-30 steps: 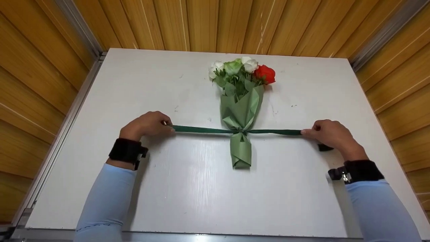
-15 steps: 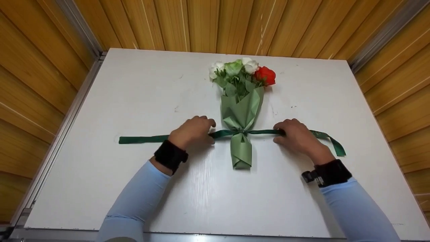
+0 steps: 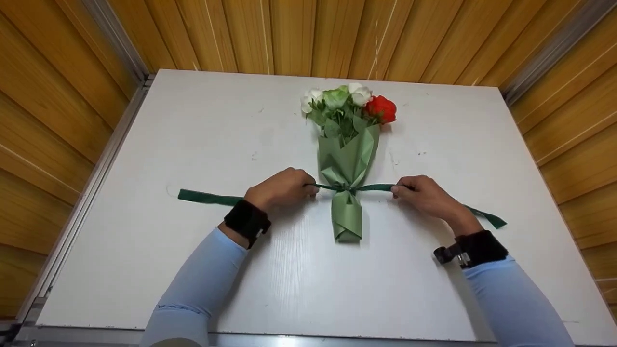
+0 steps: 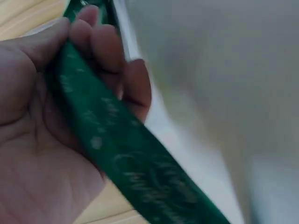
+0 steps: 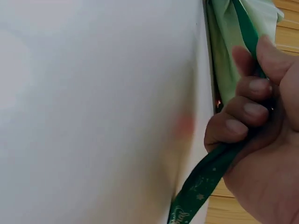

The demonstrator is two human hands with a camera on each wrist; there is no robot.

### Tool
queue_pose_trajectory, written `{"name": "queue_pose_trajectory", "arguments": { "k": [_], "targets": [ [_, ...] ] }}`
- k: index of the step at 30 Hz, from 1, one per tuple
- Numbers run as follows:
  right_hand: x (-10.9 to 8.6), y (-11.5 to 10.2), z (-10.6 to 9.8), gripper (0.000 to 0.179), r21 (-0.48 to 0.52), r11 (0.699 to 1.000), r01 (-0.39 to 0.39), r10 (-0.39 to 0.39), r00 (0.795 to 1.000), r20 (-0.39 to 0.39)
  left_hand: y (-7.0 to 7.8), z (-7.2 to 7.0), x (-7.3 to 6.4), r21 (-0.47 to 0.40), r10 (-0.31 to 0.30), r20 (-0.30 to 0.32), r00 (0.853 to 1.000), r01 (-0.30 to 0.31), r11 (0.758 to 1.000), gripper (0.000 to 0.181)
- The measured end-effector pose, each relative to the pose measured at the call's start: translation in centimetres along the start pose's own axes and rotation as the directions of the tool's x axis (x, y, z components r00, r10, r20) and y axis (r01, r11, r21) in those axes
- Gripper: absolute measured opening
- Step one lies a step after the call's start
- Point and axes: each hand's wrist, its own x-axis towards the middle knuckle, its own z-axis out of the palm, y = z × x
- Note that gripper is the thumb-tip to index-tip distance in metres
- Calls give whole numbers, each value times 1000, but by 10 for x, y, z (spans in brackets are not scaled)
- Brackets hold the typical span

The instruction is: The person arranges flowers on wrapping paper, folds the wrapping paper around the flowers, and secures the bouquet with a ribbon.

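A bouquet wrapped in green paper [image 3: 344,154] lies on the white table, its white, light green and red flowers pointing to the far side. Around its narrow waist a dark green ribbon [image 3: 376,187] is knotted, one end running out to each side. Close to the knot on the left, my left hand [image 3: 284,188] pinches the ribbon between thumb and fingers; pale printed lettering shows on the ribbon [image 4: 112,126] in the left wrist view. My right hand [image 3: 424,195] grips the other side farther from the knot, its fingers [image 5: 243,109] curled round the ribbon. Both loose ends trail outward behind the hands.
The white tabletop [image 3: 289,289] carries small dark marks. Wood-panelled walls [image 3: 289,36] stand at the back and sides, with metal rails [image 3: 91,188] along the edges. Each wrist wears a black strap with a small camera [image 3: 448,254].
Both hands have come inward from the ribbon's ends toward the knot and taken hold nearer to it. The ribbon's ends now lie free behind them. The bouquet has hardly moved.
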Motion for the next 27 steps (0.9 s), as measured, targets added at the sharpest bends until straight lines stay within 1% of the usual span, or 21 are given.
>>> {"name": "queue_pose_trajectory", "arguments": {
  "k": [1,4,7,9,12,16,19,21,23,25,26,27],
  "targets": [
    [-1,1,0,26,4,1000,-6,6,1000,-6,-2,-1,0,1,-2,5,1000,2,1000,26],
    [0,1,1,26,-53,999,-7,5,999,-40,-6,-2,1,15,-10,9,1000,10,1000,22],
    [2,-1,3,26,-107,994,-3,-3,998,-57,-9,-4,1,13,-20,11,1000,20,1000,20],
    [4,-2,4,26,-119,993,-1,-6,998,-60,-11,-5,0,1,-30,14,999,30,1000,20],
    [3,-3,4,27,-123,992,-13,5,998,-63,-11,-6,-1,-2,-24,17,1000,24,1000,21],
    [1,1,2,25,-137,989,-50,41,997,-67,-8,-6,-4,51,0,-7,1000,1,999,20],
    [-2,1,-1,19,-126,988,-95,89,995,-49,-1,-8,-9,117,8,-34,999,-4,993,13],
    [-3,-2,-3,18,-128,986,-110,106,994,-38,5,-9,-12,197,4,-79,997,11,980,9],
    [-7,-6,-4,20,-150,982,-118,112,993,-47,14,-11,-15,276,-16,-143,990,55,960,8],
    [-10,-10,-5,20,-193,974,-121,108,991,-78,24,-11,-18,348,-20,-227,974,100,932,9],
    [-11,-12,-5,19,-220,968,-125,105,989,-99,28,-10,-19,375,-15,-273,962,121,919,12],
    [-13,-13,-5,19,-240,962,-131,104,987,-121,33,-9,-19,390,-5,-317,948,135,911,14]
  ]
}}
